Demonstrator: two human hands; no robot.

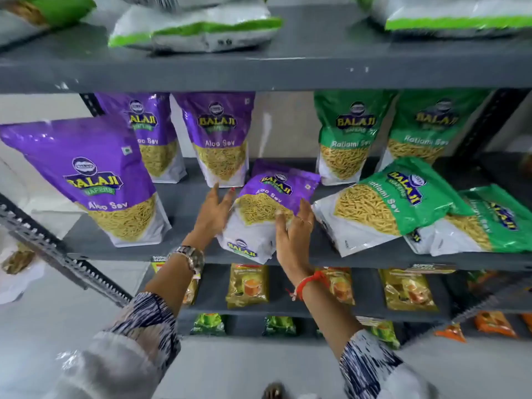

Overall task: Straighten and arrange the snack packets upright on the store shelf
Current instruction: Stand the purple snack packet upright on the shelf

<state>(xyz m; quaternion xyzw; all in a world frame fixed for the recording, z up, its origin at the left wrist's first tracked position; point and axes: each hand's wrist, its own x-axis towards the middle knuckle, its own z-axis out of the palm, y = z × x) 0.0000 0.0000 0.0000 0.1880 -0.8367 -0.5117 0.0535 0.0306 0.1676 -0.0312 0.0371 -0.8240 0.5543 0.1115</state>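
Note:
A purple Aloo Sev packet (pixel 266 208) lies tilted on its back in the middle of the grey shelf (pixel 184 203). My left hand (pixel 214 210) presses its left side and my right hand (pixel 293 228) grips its right side. Three more purple packets stand upright: one at the front left (pixel 95 180) and two behind (pixel 155 133) (pixel 220 136). Two green Ratlami Sev packets (pixel 347 136) (pixel 426 128) stand at the back right. Two other green packets (pixel 385 203) (pixel 489 223) lie flat and overlapping at the front right.
The shelf above (pixel 288 73) holds white and green bags lying flat. Lower shelves carry small gold tea packets (pixel 249 286), green packets and orange packets (pixel 495 323). A perforated metal upright (pixel 66 260) slants across the left.

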